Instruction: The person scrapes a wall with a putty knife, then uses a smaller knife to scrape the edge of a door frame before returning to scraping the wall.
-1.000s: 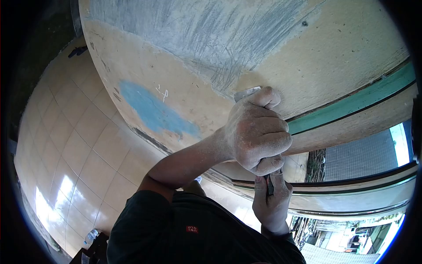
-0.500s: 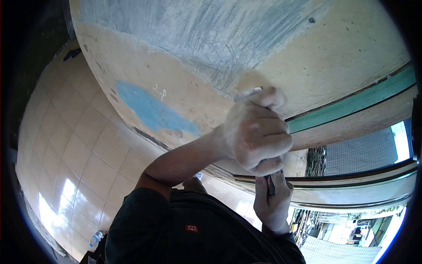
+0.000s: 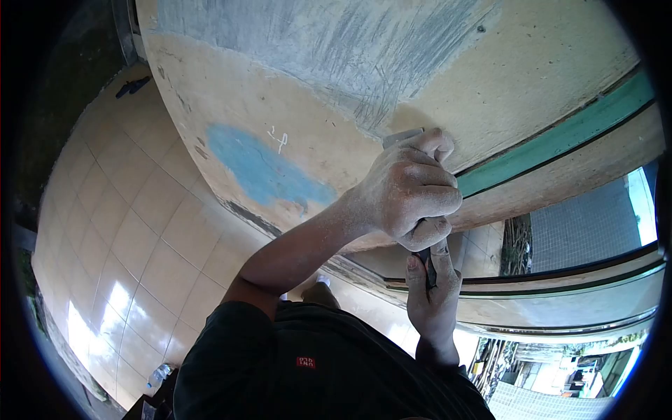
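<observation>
My left hand, dusty and pale, is closed in a fist around a long tool held near the wall. A flat grey blade sticks out past the fist's upper side, right at the wall surface; it looks like a scraper. Its black handle comes out below the fist. My right hand grips that lower end, the thumb along one side and the fingers on the other. The middle of the tool is hidden inside the left fist. Above the blade, the wall has a large grey, streaky patch.
A blue patch marks the lower wall. To the right runs a green window frame with glass below it. Shiny tiles cover the floor, with dark sandals at the far end and a plastic bottle at lower left.
The view has shifted, so the wall's lower part and the floor sit further right. Both hands keep their grip; the left fist is slightly higher in view and more of the black handle shows.
</observation>
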A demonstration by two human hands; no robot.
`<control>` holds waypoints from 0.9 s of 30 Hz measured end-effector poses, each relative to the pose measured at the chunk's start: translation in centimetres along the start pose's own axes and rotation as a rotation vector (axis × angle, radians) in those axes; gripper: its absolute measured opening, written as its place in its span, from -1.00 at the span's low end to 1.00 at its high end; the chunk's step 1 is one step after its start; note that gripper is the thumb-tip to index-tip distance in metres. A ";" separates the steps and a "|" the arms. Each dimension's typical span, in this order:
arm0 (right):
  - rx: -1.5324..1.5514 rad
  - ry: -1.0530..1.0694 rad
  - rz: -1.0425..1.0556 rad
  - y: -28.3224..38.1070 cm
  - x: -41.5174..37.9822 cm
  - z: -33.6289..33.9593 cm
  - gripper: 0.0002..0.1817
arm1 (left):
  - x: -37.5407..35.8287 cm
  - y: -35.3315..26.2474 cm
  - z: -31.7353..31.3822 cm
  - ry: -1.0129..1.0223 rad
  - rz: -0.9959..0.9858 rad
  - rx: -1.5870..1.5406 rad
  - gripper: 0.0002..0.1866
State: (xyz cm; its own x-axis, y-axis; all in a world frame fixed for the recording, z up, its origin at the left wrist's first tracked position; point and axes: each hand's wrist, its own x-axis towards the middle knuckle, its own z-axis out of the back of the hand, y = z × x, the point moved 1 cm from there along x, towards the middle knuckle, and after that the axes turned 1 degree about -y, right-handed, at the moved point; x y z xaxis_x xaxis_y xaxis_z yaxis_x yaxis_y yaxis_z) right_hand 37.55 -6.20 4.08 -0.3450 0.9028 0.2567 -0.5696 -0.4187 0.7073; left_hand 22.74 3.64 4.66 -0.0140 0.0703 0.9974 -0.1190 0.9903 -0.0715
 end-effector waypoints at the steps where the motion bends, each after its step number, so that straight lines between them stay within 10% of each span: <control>1: 0.012 -0.004 0.014 0.1 -0.3 -0.3 -0.40 | -0.2 -0.1 0.0 0.029 0.011 -0.051 -0.87; 7: 0.255 0.009 -0.035 -4.0 -3.9 -2.8 -0.45 | -4.0 -4.4 1.7 -0.222 0.168 -0.189 -0.86; 11: 0.629 0.100 -0.226 -5.7 -5.7 -4.1 -0.87 | -8.7 -8.9 3.2 -0.306 0.512 -0.124 -0.76; 13: 0.691 -0.004 -0.232 -6.6 -6.6 -4.8 -0.87 | -11.1 -11.1 2.6 -0.457 1.179 -0.301 -0.77; 19: 0.804 0.001 -0.153 -5.7 -8.6 -6.7 -0.85 | -17.8 -16.2 0.9 -0.507 1.855 -0.588 -0.73; 27: 0.945 0.248 -0.138 -4.5 -11.7 -11.9 -0.79 | -20.9 -20.3 2.0 -0.799 1.954 -0.839 -0.55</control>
State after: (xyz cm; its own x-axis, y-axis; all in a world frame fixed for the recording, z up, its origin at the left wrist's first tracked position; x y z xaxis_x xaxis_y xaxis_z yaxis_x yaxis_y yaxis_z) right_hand 35.25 -16.01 -9.91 -0.5286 0.8465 0.0633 0.1762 0.0364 0.9837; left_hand 23.50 -18.12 -14.79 0.1539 0.8633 -0.4806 0.8330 -0.3750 -0.4068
